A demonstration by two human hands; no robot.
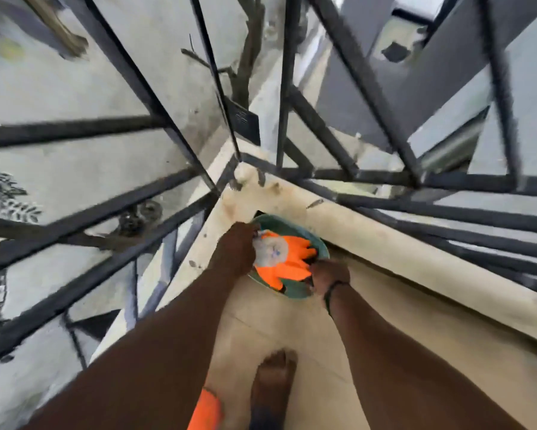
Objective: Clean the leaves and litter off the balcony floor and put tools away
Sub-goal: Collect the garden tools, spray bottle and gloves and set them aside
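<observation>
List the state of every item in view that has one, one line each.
Green bowl: on the floor in the railing corner, holding items.
Orange gloves: lying inside the bowl.
Clear plastic bottle: gripped by the left hand, over the bowl.
Right hand: gripping the bowl's rim.

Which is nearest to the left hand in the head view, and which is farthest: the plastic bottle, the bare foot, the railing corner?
1. Plastic bottle: held in the left hand, over the green basin.
2. Railing corner: beyond, above the hand.
3. Bare foot: farthest, bottom of the view.

Both forearms are bare, a thin dark band (334,287) circles the right wrist, and one foot (273,386) is unshod.
</observation>
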